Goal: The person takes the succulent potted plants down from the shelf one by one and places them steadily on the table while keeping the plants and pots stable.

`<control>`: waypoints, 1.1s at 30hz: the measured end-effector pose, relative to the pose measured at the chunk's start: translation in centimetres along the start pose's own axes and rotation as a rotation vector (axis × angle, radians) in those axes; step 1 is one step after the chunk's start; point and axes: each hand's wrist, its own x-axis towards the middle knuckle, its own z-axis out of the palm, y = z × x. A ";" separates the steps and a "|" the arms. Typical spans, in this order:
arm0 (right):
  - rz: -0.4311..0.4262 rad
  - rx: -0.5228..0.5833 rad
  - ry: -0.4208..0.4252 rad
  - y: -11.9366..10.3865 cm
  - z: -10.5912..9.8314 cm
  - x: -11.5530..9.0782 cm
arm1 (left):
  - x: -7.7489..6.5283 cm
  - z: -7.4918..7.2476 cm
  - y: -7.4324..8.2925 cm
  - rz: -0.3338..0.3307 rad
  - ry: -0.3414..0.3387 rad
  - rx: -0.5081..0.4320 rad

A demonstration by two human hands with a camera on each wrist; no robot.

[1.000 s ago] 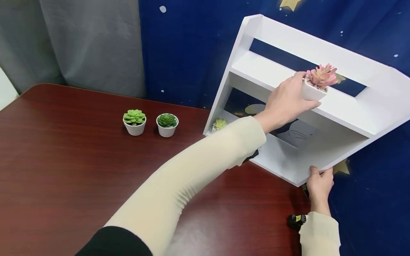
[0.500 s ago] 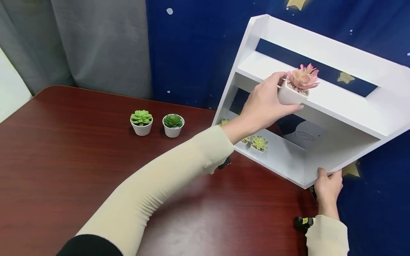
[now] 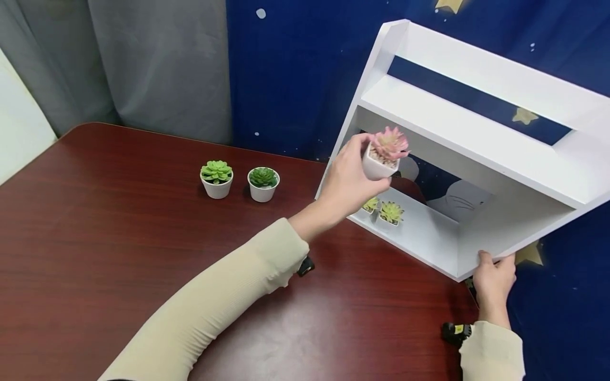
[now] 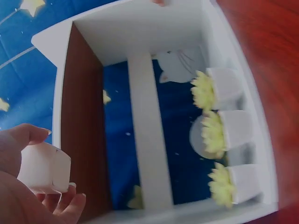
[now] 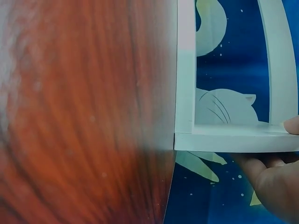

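Bright green succulent [image 3: 216, 179] and dark green succulent [image 3: 263, 184] set near table's [image 3: 119, 238] far edge; pink succulent [image 3: 387, 148] gripped by white pot [image 3: 378, 170] in left hand [image 3: 349, 179], before white shelf [image 3: 476, 136]; three yellow-green succulents [image 4: 215, 133] lined along lower board [image 3: 431, 233], partly screened by that hand; yellow label [image 3: 459, 328] on black wrist unit [image 3: 449, 332], too small to be read; shelf's side panel [image 3: 510, 225] gripped by right hand [image 3: 495, 278].
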 end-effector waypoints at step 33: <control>-0.021 -0.010 0.011 0.4 0.0 0.0 | -0.9 1.1 -12.2 -0.331 0.179 -0.059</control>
